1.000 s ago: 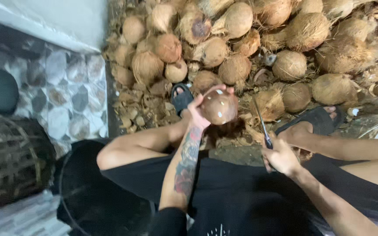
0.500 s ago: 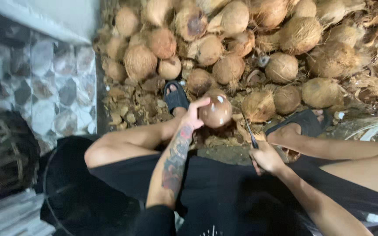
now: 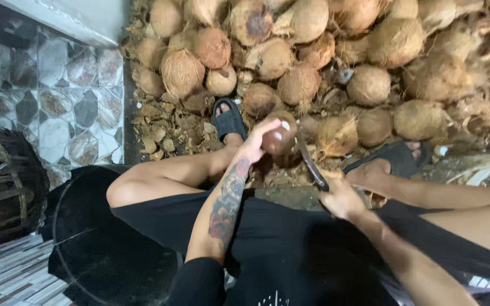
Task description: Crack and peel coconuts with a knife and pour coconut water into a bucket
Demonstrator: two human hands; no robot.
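My left hand [image 3: 259, 139] holds a brown coconut [image 3: 281, 137] out in front of me, fingers wrapped over its top. My right hand [image 3: 340, 198] grips the handle of a dark knife [image 3: 311, 163]. The blade slants up to the left and its tip meets the right side of the coconut. Both hands are above my knees, between my two feet in black sandals [image 3: 229, 120].
A big pile of husked coconuts [image 3: 313, 51] fills the ground ahead, with husk scraps [image 3: 165, 130] at its near left edge. A dark woven basket [image 3: 4, 181] stands at the left on patterned tiles. A black round tub [image 3: 97, 249] lies under my left leg.
The coconut has come lower and nearer to my knees. The knife has swung from apart on the right up against the coconut's side.
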